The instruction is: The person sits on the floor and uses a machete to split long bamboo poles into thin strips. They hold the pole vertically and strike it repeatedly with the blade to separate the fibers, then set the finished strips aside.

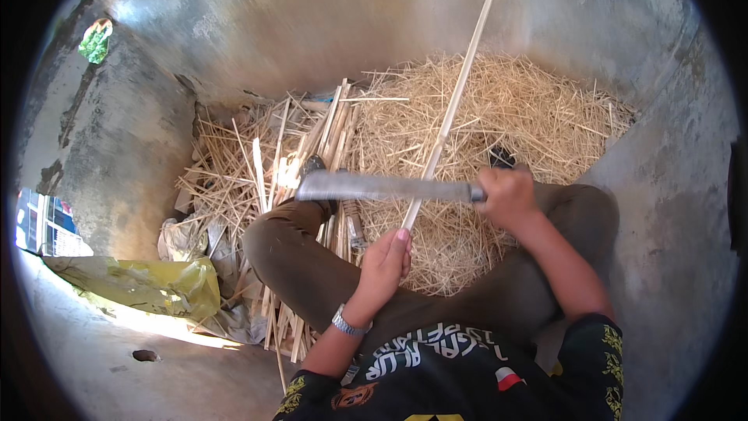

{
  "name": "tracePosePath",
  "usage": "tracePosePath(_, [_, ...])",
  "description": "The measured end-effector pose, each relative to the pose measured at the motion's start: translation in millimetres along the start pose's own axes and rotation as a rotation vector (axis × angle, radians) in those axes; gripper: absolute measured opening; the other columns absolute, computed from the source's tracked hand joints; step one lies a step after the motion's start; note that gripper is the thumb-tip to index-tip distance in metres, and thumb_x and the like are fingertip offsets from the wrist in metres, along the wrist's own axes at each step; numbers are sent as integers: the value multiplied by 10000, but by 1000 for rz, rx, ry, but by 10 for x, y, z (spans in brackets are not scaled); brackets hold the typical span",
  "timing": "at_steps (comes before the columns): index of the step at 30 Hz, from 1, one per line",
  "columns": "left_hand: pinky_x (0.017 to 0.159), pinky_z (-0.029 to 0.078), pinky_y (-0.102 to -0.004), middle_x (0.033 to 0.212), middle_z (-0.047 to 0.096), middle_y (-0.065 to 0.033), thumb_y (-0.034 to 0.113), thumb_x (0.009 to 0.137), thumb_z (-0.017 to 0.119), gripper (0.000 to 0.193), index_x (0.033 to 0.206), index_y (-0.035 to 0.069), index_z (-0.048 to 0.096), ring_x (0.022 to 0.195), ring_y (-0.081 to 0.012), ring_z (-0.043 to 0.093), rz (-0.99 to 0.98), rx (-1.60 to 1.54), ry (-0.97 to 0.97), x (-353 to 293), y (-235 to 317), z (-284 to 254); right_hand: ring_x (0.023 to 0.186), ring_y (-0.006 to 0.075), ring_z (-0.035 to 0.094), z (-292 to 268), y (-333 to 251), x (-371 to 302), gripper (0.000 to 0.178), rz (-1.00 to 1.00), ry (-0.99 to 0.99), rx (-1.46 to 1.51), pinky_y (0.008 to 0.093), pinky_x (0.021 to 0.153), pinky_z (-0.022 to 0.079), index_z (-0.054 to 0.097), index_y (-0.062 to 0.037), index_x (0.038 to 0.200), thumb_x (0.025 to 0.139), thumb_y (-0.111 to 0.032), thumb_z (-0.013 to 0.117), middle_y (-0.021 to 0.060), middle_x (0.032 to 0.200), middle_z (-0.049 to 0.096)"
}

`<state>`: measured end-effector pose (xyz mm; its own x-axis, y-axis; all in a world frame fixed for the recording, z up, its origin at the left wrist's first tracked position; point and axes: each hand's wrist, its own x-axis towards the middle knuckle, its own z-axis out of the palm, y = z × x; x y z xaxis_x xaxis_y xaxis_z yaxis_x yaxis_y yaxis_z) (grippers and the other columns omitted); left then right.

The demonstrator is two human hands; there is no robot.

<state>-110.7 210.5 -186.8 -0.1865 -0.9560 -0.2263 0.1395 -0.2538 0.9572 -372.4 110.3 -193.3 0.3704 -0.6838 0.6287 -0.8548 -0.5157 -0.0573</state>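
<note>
My left hand [384,263] is closed around the lower end of a long pale strip, likely bamboo [455,101], which slants up and away to the right past the top of the view. In my right hand [508,196] is the handle of a machete [382,187]. Its broad grey blade points left and lies across the strip a little above my left hand; whether it touches the strip I cannot tell. The blade is slightly blurred. A metal-banded watch sits on my left wrist.
A heap of straw-like shavings [538,101] fills the floor ahead, between and beyond my folded legs. Split strips [333,129] lie bundled by my left leg. Concrete walls [374,15] stand close around. A yellowish plastic sheet [167,284] lies at the left.
</note>
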Motion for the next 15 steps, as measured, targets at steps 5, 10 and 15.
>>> tracePosePath(5, [474, 296, -224, 644, 393, 41, 293, 1125, 421, 320, 893, 83, 485, 523, -51, 353, 70, -10, 23, -108, 38, 35, 509, 234, 615, -184, -238, 64, 175, 83, 1, 36, 410, 561, 431, 586, -140, 749, 687, -150, 749, 25, 590, 588])
tracePosePath(10, [435, 271, -240, 626, 333, 37, 318, 1129, 400, 307, 918, 99, 443, 484, -69, 318, 38, -195, 5, -223, -24, 92, 504, 245, 611, -334, -378, 94, 176, -63, -34, 32, 401, 536, 449, 585, -136, 736, 695, -159, 755, 37, 574, 588])
tracePosePath(15, [383, 258, -255, 599, 298, 35, 330, 1125, 401, 310, 911, 106, 425, 436, -71, 280, -71, -230, 17, -115, 30, 63, 521, 291, 620, -187, -2, 294, 220, 181, -165, -72, 423, 503, 494, 557, -114, 709, 736, -207, 755, 70, 585, 591])
